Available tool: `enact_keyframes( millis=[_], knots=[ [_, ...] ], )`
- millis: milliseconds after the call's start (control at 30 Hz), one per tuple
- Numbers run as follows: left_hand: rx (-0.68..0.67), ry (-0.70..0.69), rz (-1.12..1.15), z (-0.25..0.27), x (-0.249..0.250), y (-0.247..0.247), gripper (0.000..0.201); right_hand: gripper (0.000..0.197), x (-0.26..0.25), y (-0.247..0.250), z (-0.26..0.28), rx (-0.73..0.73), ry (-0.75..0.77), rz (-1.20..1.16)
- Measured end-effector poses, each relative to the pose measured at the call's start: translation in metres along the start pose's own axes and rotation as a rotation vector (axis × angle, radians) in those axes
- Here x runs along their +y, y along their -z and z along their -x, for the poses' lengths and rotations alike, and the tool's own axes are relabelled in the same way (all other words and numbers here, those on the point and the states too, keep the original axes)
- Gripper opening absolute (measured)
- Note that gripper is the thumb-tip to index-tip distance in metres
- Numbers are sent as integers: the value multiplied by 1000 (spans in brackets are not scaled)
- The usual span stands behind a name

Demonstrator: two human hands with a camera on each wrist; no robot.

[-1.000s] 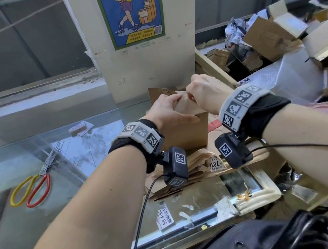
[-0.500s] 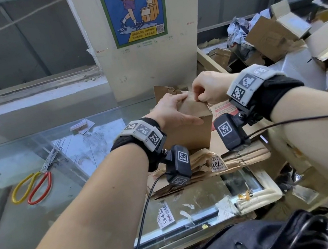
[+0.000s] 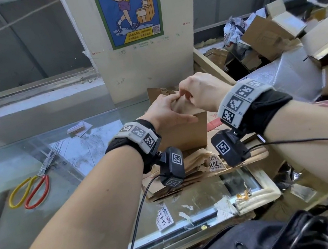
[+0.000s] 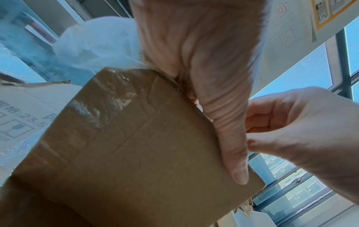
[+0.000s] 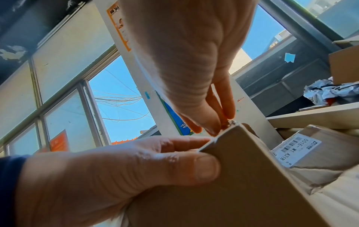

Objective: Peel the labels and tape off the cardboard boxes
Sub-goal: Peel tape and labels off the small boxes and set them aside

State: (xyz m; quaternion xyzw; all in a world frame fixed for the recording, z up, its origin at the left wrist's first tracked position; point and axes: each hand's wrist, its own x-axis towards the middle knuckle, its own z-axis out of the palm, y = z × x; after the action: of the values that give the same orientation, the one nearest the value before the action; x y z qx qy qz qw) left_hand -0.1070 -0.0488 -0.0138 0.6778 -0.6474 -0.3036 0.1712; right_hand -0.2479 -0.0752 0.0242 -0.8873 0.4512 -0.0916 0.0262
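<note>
A small brown cardboard box stands on flattened cardboard on the glass counter. My left hand grips its top, fingers over the upper edge and thumb lying along the near face. My right hand hovers just above the box's top corner, where its thumb and fingertips pinch a small whitish end of tape. A strip of clear tape runs across the box face. The far side of the box is hidden.
Yellow-and-red scissors lie left on the glass counter. Peeled labels stick to the glass near me. Flattened cardboard lies under the box. Piled boxes fill the right. A pillar stands behind; a black bag sits below.
My right hand has shifted slightly left along the box's top edge, closer to my left fingers. The left hand keeps its grip on the box.
</note>
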Motion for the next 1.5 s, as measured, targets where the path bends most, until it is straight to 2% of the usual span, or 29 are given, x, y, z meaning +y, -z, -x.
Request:
enact_keyframes(
  millis=[267,533,633,733,800,933,1067,1300,1400,1500],
  knots=[
    [5,-8,12,2,-2,0,94,21,-4,-7,-13,-32,-140,-58],
    [16,-30,17,1,-1,-3,91,21,4,-3,-12,-115,-132,-144],
    [19,-31,33,-2,-3,-2,86,22,9,2,-12,-176,-127,-250],
    [70,-40,40,-6,-5,0,82,28,14,11,-7,-40,-136,-396],
    [75,-40,40,-7,-5,1,82,31,13,12,-4,-17,-84,-330],
    [43,-30,45,-10,-3,1,86,26,5,-6,-7,-80,-10,-52],
    [27,-20,61,-10,-3,0,88,24,3,-5,-12,-42,-50,-41],
    [41,-52,63,-8,-3,-3,85,22,-4,-7,-15,-125,-144,-77],
    [39,-72,105,-6,-5,-2,81,20,-3,-6,-16,-139,-131,-99],
    [32,-107,102,-5,-5,-3,79,15,8,2,-17,-213,-131,-186]
  ],
)
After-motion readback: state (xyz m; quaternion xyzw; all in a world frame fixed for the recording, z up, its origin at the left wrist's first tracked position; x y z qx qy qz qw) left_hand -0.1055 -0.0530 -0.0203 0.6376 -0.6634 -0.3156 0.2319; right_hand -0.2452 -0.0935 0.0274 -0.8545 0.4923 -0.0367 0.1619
